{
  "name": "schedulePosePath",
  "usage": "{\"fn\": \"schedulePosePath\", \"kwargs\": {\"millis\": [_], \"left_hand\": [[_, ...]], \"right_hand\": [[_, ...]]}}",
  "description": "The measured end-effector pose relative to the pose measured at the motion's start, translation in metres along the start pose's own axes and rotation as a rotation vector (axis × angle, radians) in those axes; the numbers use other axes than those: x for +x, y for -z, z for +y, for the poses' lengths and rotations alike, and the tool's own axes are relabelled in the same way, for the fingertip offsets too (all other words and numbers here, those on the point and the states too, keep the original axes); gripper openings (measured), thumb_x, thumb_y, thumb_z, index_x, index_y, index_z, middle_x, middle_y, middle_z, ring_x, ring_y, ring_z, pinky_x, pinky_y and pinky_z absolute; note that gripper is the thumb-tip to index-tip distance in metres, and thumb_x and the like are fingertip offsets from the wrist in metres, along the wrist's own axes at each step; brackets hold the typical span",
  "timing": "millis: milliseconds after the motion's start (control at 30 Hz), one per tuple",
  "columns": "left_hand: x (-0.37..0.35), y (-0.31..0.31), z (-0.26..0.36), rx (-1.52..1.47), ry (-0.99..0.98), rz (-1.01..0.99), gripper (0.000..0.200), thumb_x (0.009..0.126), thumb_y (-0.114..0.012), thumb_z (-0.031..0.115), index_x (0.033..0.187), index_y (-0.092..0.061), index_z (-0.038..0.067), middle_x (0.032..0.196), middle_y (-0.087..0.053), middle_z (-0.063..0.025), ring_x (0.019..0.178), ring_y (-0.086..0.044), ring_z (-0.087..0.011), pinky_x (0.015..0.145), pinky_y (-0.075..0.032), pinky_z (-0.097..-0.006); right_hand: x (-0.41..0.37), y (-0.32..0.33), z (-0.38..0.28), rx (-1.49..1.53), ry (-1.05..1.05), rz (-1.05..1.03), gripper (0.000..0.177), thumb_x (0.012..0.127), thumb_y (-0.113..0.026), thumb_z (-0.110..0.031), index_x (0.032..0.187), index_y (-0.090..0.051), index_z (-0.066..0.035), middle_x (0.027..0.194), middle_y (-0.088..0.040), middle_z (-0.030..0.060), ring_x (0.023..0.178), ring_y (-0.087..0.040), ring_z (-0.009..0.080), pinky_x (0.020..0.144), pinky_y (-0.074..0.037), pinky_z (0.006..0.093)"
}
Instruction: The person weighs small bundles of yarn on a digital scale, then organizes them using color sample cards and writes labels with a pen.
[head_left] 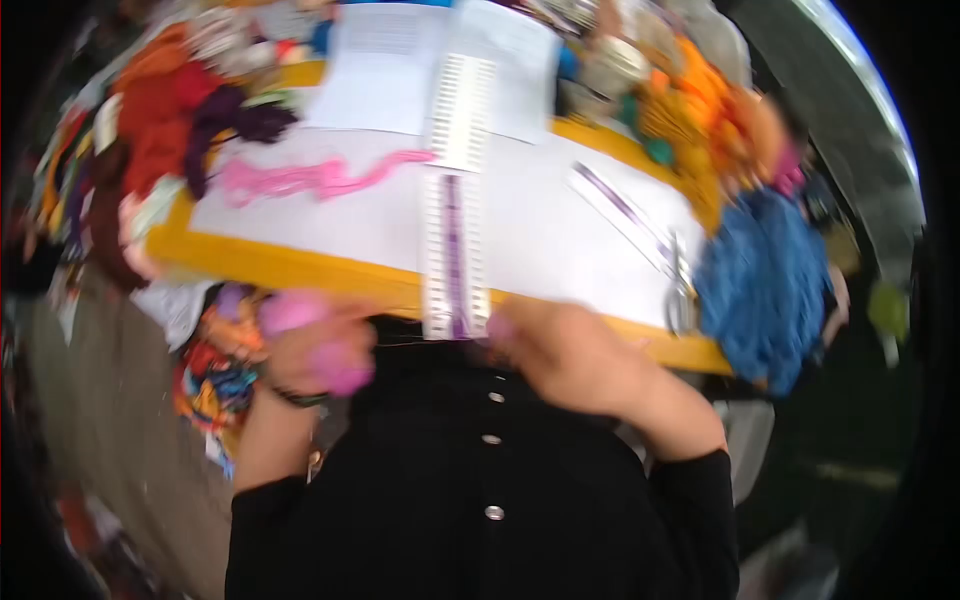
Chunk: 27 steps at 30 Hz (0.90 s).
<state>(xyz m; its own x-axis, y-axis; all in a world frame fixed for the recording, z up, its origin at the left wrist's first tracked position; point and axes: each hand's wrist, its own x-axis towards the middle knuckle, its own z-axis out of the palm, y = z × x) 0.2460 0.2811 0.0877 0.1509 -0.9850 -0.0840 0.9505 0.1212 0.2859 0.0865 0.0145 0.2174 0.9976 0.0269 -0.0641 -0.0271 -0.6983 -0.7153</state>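
Note:
My left hand (325, 345) is closed round a bundle of pink yarn (342, 368), which bulges out above and below the fingers. A dark band circles that wrist. Blurred by motion, my right hand (580, 355) has its fingers bent together beside the lower end of a white notched card strip (435, 255). What the fingertips pinch is too smeared to make out. Purple thread (455, 250) runs down the middle of the strip, which overhangs the table's front edge. Thin strands seem to stretch between my hands below the strip.
On the white-covered, yellow-edged table (290, 265) lie a loose pink skein (285, 180), another notched strip (460, 100), printed sheets (380, 75), a thread-wound card (615, 205) and scissors (680, 290). Coloured yarn heaps (160, 110) crowd the left; blue yarn (760, 280) hangs at right.

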Motion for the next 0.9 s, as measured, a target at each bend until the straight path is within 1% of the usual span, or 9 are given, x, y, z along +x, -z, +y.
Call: {"fn": "schedulePosePath", "kwargs": {"millis": [33, 100, 200, 333, 500, 633, 700, 767, 900], "left_hand": [[0.027, -0.012, -0.013, 0.034, 0.062, -0.15, 0.055, 0.096, -0.05, 0.021, 0.143, -0.03, 0.001, 0.082, -0.054, -0.0027, 0.068, -0.052, -0.0076, 0.056, -0.043, -0.021], [0.057, -0.057, -0.029, 0.607, 0.118, 0.149, 0.05, 0.098, -0.046, 0.034, 0.14, -0.039, 0.007, 0.104, -0.059, -0.002, 0.085, -0.056, -0.0097, 0.077, -0.046, -0.0227], [0.06, -0.085, -0.024, 0.924, 0.137, 0.285, 0.051, 0.098, -0.042, 0.046, 0.074, -0.064, 0.006, 0.056, -0.052, 0.0018, 0.051, -0.045, -0.0067, 0.048, -0.036, -0.0224], [0.053, -0.055, -0.027, 0.854, -0.181, 0.245, 0.033, 0.093, -0.056, 0.033, 0.083, -0.066, 0.004, 0.065, -0.056, -0.0017, 0.055, -0.05, -0.0116, 0.051, -0.04, -0.0273], [0.054, -0.049, -0.031, 1.519, -0.745, 0.358, 0.028, 0.087, -0.058, 0.03, 0.082, -0.065, 0.003, 0.069, -0.058, -0.015, 0.062, -0.055, -0.0318, 0.058, -0.043, -0.0413], [0.046, -0.055, -0.028, 1.811, -0.819, 0.343, 0.037, 0.088, -0.057, 0.039, 0.076, -0.064, 0.005, 0.069, -0.058, -0.016, 0.065, -0.056, -0.0369, 0.057, -0.042, -0.0443], [0.061, -0.034, -0.04, 1.707, -0.85, 0.286, 0.037, 0.088, -0.055, 0.04, 0.077, -0.066, 0.006, 0.069, -0.058, -0.0164, 0.067, -0.058, -0.0367, 0.058, -0.043, -0.0444], [0.066, -0.063, -0.016, 1.875, -0.391, 0.212, 0.032, 0.087, -0.058, 0.038, 0.09, -0.068, 0.008, 0.076, -0.062, -0.0159, 0.072, -0.061, -0.0343, 0.062, -0.046, -0.0425], [0.013, -0.035, 0.04, 1.003, -0.405, 0.465, 0.054, 0.089, -0.063, 0.027, 0.132, -0.048, -0.001, 0.096, -0.065, -0.0076, 0.078, -0.059, -0.0077, 0.065, -0.049, -0.0196]], "right_hand": [[0.012, -0.02, -0.002, -0.108, 0.012, -0.159, 0.015, 0.085, -0.058, -0.012, 0.094, -0.055, -0.001, 0.077, -0.06, 0.0215, 0.073, -0.057, 0.0422, 0.063, -0.046, 0.0464], [0.028, -0.03, -0.023, -0.223, 0.064, -0.17, 0.014, 0.084, -0.058, -0.013, 0.091, -0.058, -0.001, 0.079, -0.062, 0.0212, 0.074, -0.058, 0.0418, 0.064, -0.047, 0.0465], [0.037, -0.021, -0.04, -0.156, 0.106, -0.049, 0.01, 0.078, -0.065, -0.008, 0.083, -0.064, 0.0, 0.079, -0.063, 0.0194, 0.068, -0.061, 0.0358, 0.062, -0.049, 0.0397], [0.046, -0.031, -0.015, -0.043, 0.224, 0.161, 0.012, 0.071, -0.069, 0.005, 0.081, -0.065, 0.0, 0.071, -0.061, 0.0136, 0.062, -0.06, 0.0259, 0.058, -0.047, 0.0316], [0.059, -0.03, -0.017, -0.058, 0.22, 0.041, 0.006, 0.078, -0.059, 0.006, 0.08, -0.057, 0.001, 0.078, -0.059, 0.0148, 0.078, -0.06, 0.0268, 0.067, -0.046, 0.0334], [0.044, -0.022, 0.005, 1.15, 0.052, -0.084, 0.017, 0.086, -0.064, -0.012, 0.083, -0.048, -0.008, 0.077, -0.056, 0.0067, 0.079, -0.053, 0.0195, 0.091, -0.044, 0.0382], [0.035, 0.008, 0.001, 1.515, 0.118, -0.194, 0.025, 0.088, -0.065, -0.016, 0.08, -0.042, -0.011, 0.067, -0.05, 0.003, 0.067, -0.049, 0.0153, 0.083, -0.047, 0.0365], [0.005, 0.054, 0.06, 1.373, 0.207, -0.052, 0.019, 0.09, -0.063, -0.022, 0.085, -0.049, -0.009, 0.065, -0.048, -0.0028, 0.048, -0.039, 0.0083, 0.046, -0.036, 0.028], [-0.015, 0.188, 0.114, 0.407, 0.037, 1.171, 0.017, 0.093, -0.06, -0.02, 0.099, -0.059, -0.004, 0.086, -0.059, 0.0018, 0.072, -0.052, 0.0104, 0.066, -0.043, 0.0265]]}}
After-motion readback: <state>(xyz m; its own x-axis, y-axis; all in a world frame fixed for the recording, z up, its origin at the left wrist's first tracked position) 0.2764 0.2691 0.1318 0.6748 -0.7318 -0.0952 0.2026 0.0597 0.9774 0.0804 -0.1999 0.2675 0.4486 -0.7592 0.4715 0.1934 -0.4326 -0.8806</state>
